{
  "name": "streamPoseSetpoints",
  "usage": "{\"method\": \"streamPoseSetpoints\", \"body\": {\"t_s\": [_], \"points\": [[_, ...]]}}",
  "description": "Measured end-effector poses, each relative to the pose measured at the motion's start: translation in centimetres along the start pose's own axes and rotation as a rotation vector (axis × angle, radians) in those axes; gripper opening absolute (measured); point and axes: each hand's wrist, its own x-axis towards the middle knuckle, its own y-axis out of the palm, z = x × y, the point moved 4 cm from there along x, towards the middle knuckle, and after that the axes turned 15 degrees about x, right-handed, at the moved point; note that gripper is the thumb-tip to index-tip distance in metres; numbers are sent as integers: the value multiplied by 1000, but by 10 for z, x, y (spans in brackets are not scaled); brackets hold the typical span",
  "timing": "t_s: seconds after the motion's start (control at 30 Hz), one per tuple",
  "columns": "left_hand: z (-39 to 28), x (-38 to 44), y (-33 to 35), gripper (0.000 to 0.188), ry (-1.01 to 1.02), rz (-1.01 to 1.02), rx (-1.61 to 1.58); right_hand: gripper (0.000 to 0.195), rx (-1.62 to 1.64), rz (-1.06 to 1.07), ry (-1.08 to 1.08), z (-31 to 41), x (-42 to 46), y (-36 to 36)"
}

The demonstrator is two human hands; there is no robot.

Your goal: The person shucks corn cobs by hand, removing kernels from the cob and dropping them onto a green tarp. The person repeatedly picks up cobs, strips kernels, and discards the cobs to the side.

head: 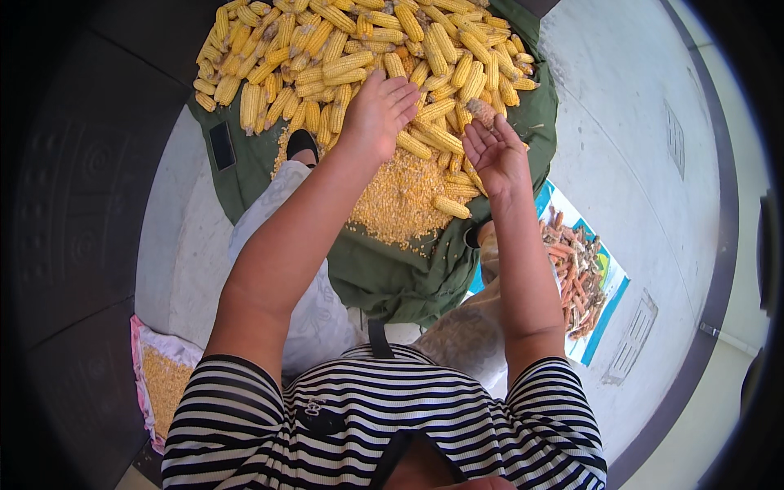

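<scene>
A large heap of dried corn cobs lies on a green cloth. In front of the heap, loose corn kernels form a pile, with one yellow cob at its right edge. My left hand is held over the near side of the heap, fingers apart, with nothing in it. My right hand is palm up at the heap's right side, its fingers spread. A brownish-pink bare cob is just beyond its fingertips; whether they touch it I cannot tell.
A black phone lies on the cloth's left part. Several stripped cobs are piled on a printed sheet at the right. At lower left, a pink-edged cloth holds more kernels. A black shoe stands by the kernel pile.
</scene>
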Motion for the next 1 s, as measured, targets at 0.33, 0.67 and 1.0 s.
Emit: {"method": "streamPoseSetpoints", "body": {"t_s": [0.33,0.67,1.0], "points": [[-8,-4,6,26,1,44,142,30,32,-165,-53,-4,-18,-64],[16,-17,18,52,59,96,686,31,217,-240,-470,110,-162,-154],[42,-44,12,50,198,112,1021,57,446,-890,-739,122,-331,-436]]}}
